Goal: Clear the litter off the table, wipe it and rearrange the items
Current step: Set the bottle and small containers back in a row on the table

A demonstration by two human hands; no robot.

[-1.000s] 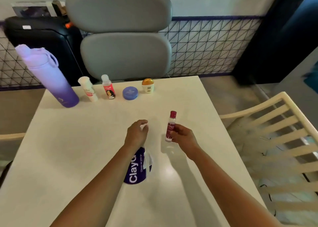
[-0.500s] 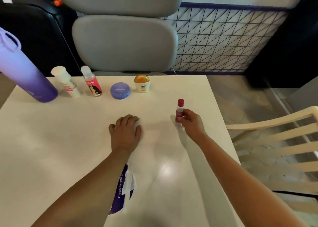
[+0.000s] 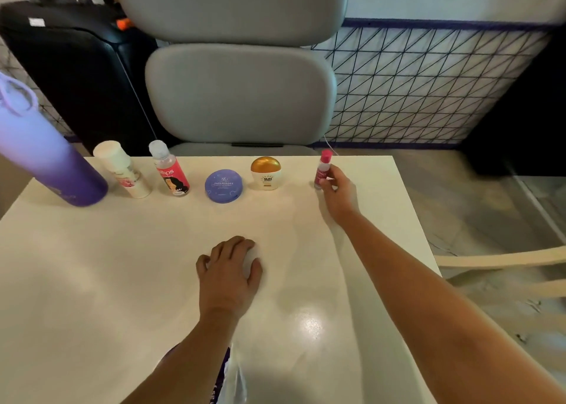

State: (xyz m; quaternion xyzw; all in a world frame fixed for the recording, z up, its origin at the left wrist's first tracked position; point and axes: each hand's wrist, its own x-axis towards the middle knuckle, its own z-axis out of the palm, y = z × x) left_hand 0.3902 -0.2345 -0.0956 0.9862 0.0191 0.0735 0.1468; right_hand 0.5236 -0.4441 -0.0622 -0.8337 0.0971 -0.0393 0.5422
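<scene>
Right hand [image 3: 337, 190] has its fingers curled round a little pink-capped bottle [image 3: 322, 170], pinching it upright at the far edge of the white table [image 3: 92, 281], right end of a row of stuff. The bottle has a clear neck and a pink label; can't read the text, too blurry.

Left hand [image 3: 228, 276] is down on the middle of the table, fingers bent over something white, looks like a wipe [image 3: 249, 270], pressing it to the surface. Can't really tell how much of it is tucked under the palm.

Going left along the far edge from the pink bottle: a small cream jar with a gold dome lid [image 3: 266, 173], "SUN" on the front, then a flat round purple compact [image 3: 224, 185] that says face powder, then a clear bottle with a pink label [image 3: 170, 170], a white tube-ish bottle [image 3: 122, 170] with a floral print, and a big purple water bottle [image 3: 46, 158] at the far left. All closed, so no idea what's in them.

Near edge, under the left forearm, a purple wipes pack [image 3: 222, 379] pokes out with a white sheet sticking up.

Grey padded chair [image 3: 239, 91] sits right behind the table.
</scene>
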